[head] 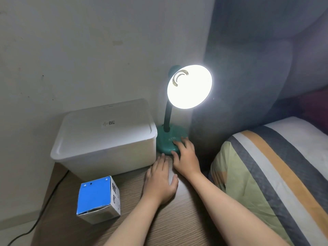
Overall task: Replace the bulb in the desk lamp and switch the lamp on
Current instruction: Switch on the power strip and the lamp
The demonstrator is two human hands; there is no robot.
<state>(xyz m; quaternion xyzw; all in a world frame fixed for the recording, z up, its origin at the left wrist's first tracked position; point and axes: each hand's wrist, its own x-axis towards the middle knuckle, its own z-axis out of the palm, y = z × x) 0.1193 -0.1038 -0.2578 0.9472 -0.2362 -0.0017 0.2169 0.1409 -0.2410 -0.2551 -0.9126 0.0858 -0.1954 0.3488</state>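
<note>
Left hand [159, 181] is laid flat on the table [177, 219], fingers straight and close together, holding nothing; it seems placed there to steady the body just short of the lamp base. Right hand [185, 157] is rested on the near right of the base [168, 141], fingers spread and lightly bent over it, pressing where a switch is presumably set; the switch itself is hidden under the fingers.

At the near left edge of the table a blue bulb box [98, 199] is stood, tilted, its lower flap seen open, likely left there once emptied. Behind it, against the wall at the far left corner, a white lidded tub [104, 134] is set. A black cable [44, 206] is run down past the left edge.

Just right of the tub, at the far right corner, the green lamp [166, 119] is stood upright, its shade [190, 87] tipped toward the viewer. The bulb [179, 78] is seated inside and lit, so the task is judged as good as done. Beyond the right edge a striped pillow [266, 174] is seen.
</note>
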